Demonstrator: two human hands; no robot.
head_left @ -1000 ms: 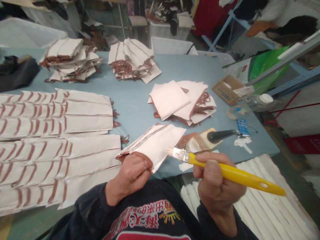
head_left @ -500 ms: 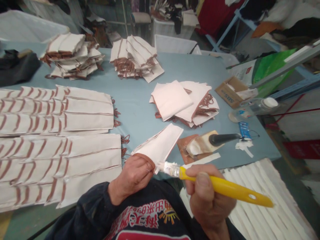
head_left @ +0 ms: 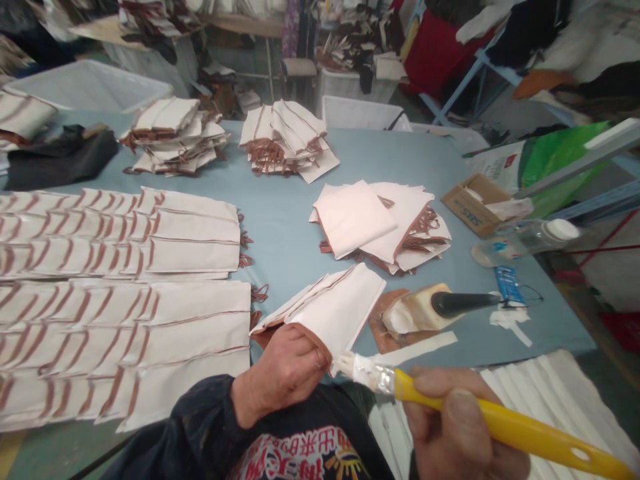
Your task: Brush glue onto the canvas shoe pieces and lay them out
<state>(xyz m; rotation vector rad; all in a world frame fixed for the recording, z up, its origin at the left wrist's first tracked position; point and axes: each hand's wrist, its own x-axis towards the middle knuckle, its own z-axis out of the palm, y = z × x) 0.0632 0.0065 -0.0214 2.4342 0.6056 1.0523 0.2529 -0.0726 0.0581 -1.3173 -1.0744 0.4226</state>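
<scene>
My left hand (head_left: 285,370) is closed on the near edge of a white fabric piece (head_left: 340,300) with brown trim, which is folded and lies slanted at the table's front. In my right hand (head_left: 460,427) is a paintbrush (head_left: 520,423) with a yellow handle. White paste coats its bristles and metal band, and the bristle tip is at the piece's near right corner, beside my left fingers. To the right of the piece, a pale container (head_left: 407,317) with a dark-handled tool (head_left: 465,303) in it rests on a brown sheet (head_left: 383,341).
Overlapping rows of trimmed pieces (head_left: 195,257) cover the table's left. Stacks of pieces (head_left: 355,220) stand mid-table and at the back (head_left: 285,130). A small cardboard box (head_left: 467,207) and a clear jar (head_left: 525,240) are at the right. White strips (head_left: 565,407) lie at the front right.
My right hand and the paintbrush have moved right and lower in view. The fabric piece now looks more spread, with its folded layers showing. The whole view has shifted slightly.
</scene>
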